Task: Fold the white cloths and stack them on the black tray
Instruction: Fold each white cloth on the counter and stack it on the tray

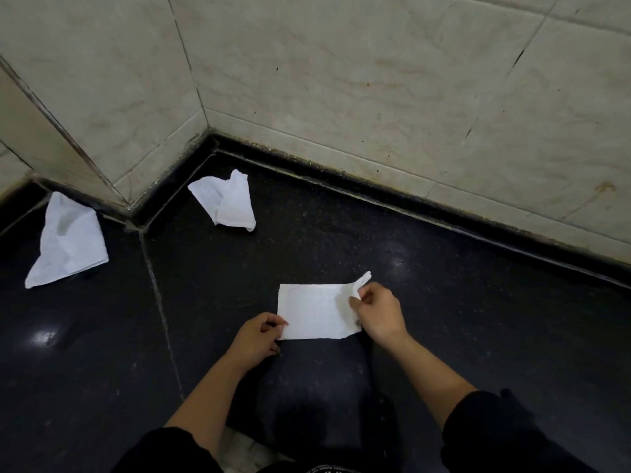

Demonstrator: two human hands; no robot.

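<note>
White cloth [314, 312], folded to a flat rectangle, is being held down low in the middle of the black speckled surface [461, 319], between both hands. Its near-left corner is being pinched by the left hand [259, 339], with the thumb on top and the other fingers curled below the edge. Its right edge is being pinched by the right hand [379, 312], thumb and forefinger closed on the fabric. The far-right corner is being lifted into a small curled flap, and the rest is lying flat.

What looks like the black tray [307, 387] is being seen as a dark matte rectangle between the forearms. The cloth's near edge is lying right at its far end; whether the cloth is resting on it or just beyond it cannot be told. The tray's contents cannot be made out in the shadow.

Two more cloths are lying unfolded, well apart from the hands. A crumpled cloth [225, 203] is sitting near the wall corner, and a loose cloth [68, 244] is propped against the base of the beige tiled wall [375, 80] at far left. Black sleeves [495, 431] are being worn on both arms.
</note>
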